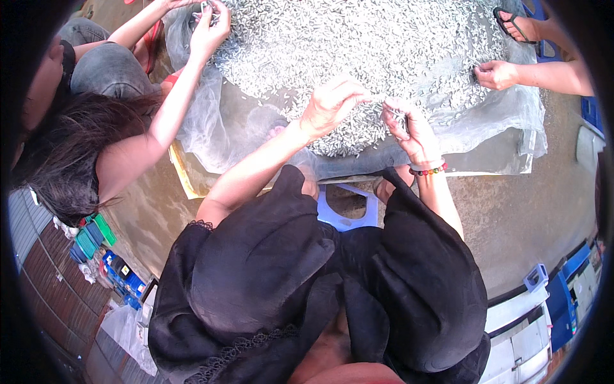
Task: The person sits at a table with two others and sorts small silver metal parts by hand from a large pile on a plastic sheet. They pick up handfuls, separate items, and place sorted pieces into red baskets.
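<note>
Small grey pieces (358,57) lie heaped in a wide pile on a sheet of clear plastic film (211,128), spread over a low table (486,168) in front of the person.

Nearest the camera, the person's lap is covered by a black garment with lace trim (307,288). Between the knees a pale blue plastic stool (345,214) shows. To the left, on the concrete floor (524,217), stand small green and blue boxes (96,240); to the right are white and blue crates (531,313).

Further out, both of the person's hands work at the near edge of the pile. The left hand (332,102) has its fingers pinched narrowly together on one small piece. The right hand (409,128), with a beaded bracelet (427,170) at the wrist, is curled closed on another piece, its fingertips just beside those of the left hand.

Farther away, a co-worker with long dark hair (70,147) reaches in from the left; their hand (208,29) holds something small at the far left rim of the pile. At the right edge another person's hand (497,75) touches the pile, and a foot in a sandal (518,24) rests at the far corner.
</note>
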A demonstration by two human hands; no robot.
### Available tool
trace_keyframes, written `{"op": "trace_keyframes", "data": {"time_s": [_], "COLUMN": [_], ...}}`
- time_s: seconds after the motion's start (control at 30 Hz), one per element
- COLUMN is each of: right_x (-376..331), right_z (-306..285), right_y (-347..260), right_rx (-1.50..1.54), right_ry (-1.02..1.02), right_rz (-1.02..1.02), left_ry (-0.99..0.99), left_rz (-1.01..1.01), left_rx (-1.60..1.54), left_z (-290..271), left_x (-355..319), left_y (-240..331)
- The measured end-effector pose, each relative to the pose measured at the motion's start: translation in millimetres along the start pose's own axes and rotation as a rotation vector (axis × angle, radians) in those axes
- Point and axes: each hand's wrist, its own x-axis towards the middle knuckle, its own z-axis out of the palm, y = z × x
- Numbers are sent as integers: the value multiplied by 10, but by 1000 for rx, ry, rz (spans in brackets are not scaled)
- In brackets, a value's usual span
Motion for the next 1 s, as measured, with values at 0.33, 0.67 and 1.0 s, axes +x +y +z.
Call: {"op": "trace_keyframes", "data": {"time_s": [0.33,0.67,1.0], "right_x": [-173,53,600], "right_z": [-302,-539,-568], "right_y": [-283,-426,-515], "right_rx": [126,396,-938], "right_ry": [-329,-145,370], "right_rz": [-474,-250,-430], "left_ry": [-53,-203,-509], "left_rz": [-588,-731,-270], "left_rx": [-1236,-1720,220], "left_z": [-249,-30,292], "left_x": [314,580,595], "left_y": [14,-554,-686]}}
